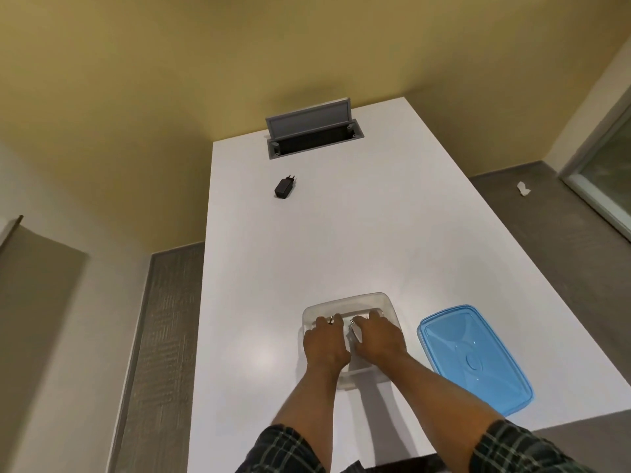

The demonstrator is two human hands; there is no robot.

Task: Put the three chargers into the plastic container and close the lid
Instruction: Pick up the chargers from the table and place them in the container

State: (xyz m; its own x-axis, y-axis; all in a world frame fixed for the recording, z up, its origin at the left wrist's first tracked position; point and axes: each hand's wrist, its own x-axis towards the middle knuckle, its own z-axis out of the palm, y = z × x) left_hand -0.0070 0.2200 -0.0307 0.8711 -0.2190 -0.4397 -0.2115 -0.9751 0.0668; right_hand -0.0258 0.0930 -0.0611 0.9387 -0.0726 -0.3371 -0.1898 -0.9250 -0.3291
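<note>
A clear plastic container [382, 300] sits open on the white table near the front edge. Both my hands are inside it. My left hand [326, 344] is closed over a charger whose metal prongs [331, 319] stick out past my fingers. My right hand [377, 337] holds a white charger [355, 332], prongs pointing away from me. A black charger [284, 188] lies alone far up the table. The blue lid [474, 358] lies flat on the table just right of the container.
An open grey cable hatch [314, 134] with its flap raised sits at the table's far end, just beyond the black charger. The white table [307, 240] drops off to grey floor on both sides. A crumpled white scrap [522, 189] lies on the floor at right.
</note>
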